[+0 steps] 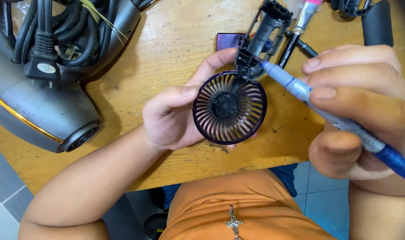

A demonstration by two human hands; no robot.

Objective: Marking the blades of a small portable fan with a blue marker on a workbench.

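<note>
**Head view: fan part held over the table edge, screwdriver tip at its neck**

Head camera looks down on one small fan part [229,108], held in the air above the near edge of a wooden table [176,49]. Its round purple grille faces up toward the camera, with thin curved ribs sweeping out from a dark hub. A black skeleton neck rises from the rim, so the long axis runs from the grille up and to the right, away from the person.

One left hand [173,118] grips the part, closed around it: the thumb lies against the left rim of the grille, and a finger reaches up behind to the base of the neck. One right hand [358,111] is closed around a single blue-handled screwdriver [331,118]. The tool slants from lower right to upper left, and its pale tip touches the joint where neck meets grille.

Elsewhere on the table lie one grey hair dryer [47,106] at the left, with a coiled black cord [64,31] and plug resting on it, one flat purple piece [229,41] just behind the neck, and one brush with a pink handle [305,15] at the top edge, beside a black rod.
</note>
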